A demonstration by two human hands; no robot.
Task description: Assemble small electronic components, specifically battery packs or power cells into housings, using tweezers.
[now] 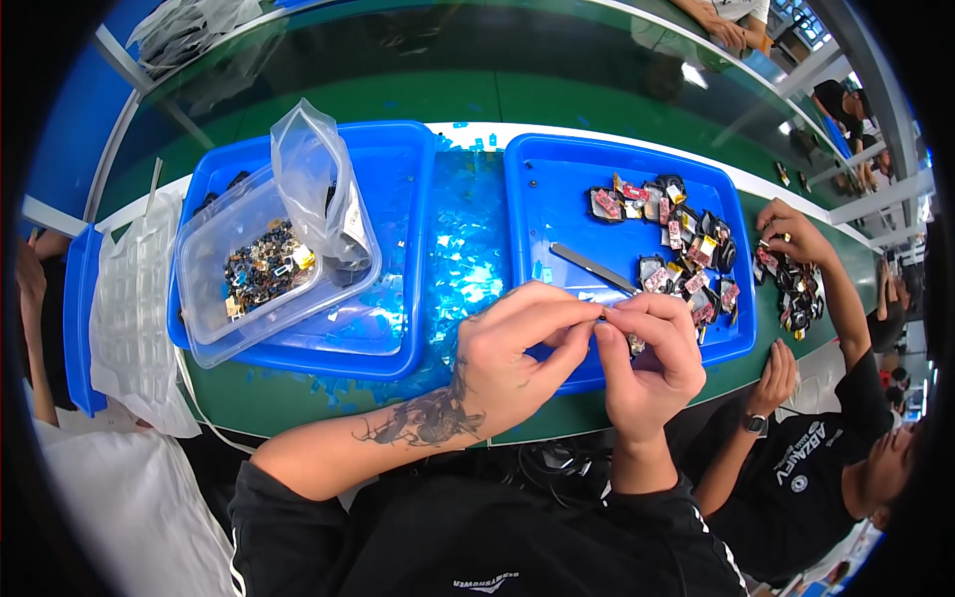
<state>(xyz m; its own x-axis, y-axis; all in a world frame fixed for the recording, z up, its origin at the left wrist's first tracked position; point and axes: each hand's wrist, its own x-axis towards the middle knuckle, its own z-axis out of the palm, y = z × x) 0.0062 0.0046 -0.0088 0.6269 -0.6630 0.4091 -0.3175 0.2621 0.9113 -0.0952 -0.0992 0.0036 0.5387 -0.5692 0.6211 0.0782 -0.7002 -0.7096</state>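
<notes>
Here, toward the desk's (pixel 224 393) left end, a clear tub (pixel 214 338) of tiny mixed parts (pixel 261 264) sits askew in the left tray (pixel 400 189), a plastic bag (pixel 308 164) covering its far right corner and hiding what lies beneath. The left hand (pixel 532 343) reaches across the desk's near edge, thumb and forefinger pinching a small dark piece (pixel 601 318) above the right tray's (pixel 552 224) near left corner; fingertips hide most of it. The right hand (pixel 652 363) stands steeper, fingers curled, its thumb and forefinger pinching there too. Tweezers (pixel 592 266) lie beyond, their near end hard to make out beside the knuckles. Pink-marked modules (pixel 701 251) crowd that tray's right edge.
</notes>
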